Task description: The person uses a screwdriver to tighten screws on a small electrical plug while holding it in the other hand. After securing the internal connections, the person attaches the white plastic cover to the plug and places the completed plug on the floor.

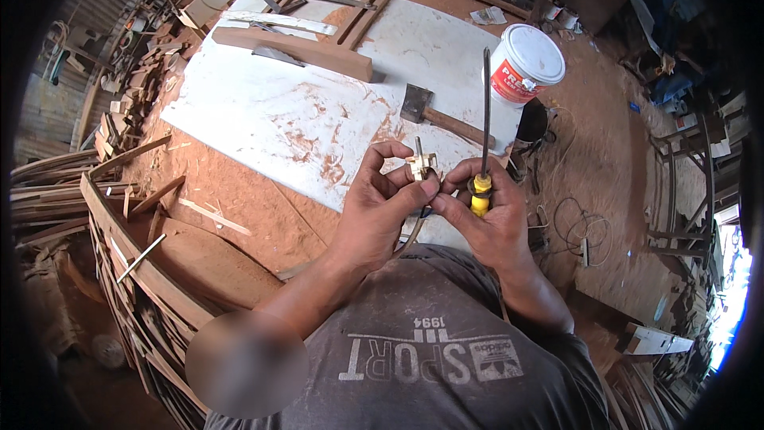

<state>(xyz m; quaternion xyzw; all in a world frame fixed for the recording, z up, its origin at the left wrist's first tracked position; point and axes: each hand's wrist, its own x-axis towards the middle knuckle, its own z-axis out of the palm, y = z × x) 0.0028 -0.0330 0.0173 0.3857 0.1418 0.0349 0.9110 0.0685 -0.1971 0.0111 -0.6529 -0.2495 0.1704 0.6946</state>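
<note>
Close in front of my chest, my left hand [388, 193] pinches a small cream-coloured electric plug [420, 166] between thumb and fingers, with a metal pin pointing up. A cable [413, 236] hangs from the plug toward my lap. My right hand [497, 219] has a screwdriver [481, 194] with a yellow and black handle tucked in its fingers, its long shaft pointing away from me. The right thumb and forefinger meet the left fingertips at the cable end; the wire ends there are mostly hidden by the fingers.
A white board [263, 103] with sawdust lies before me. On it are a hatchet [454, 123], a thick wooden beam [298, 51], a blade [276, 56] and a wooden frame [362, 22]. A lidded white bucket [532, 56] stands at right. Curved timber strips [131, 251] stack at left; thin wire [585, 231] coils at right.
</note>
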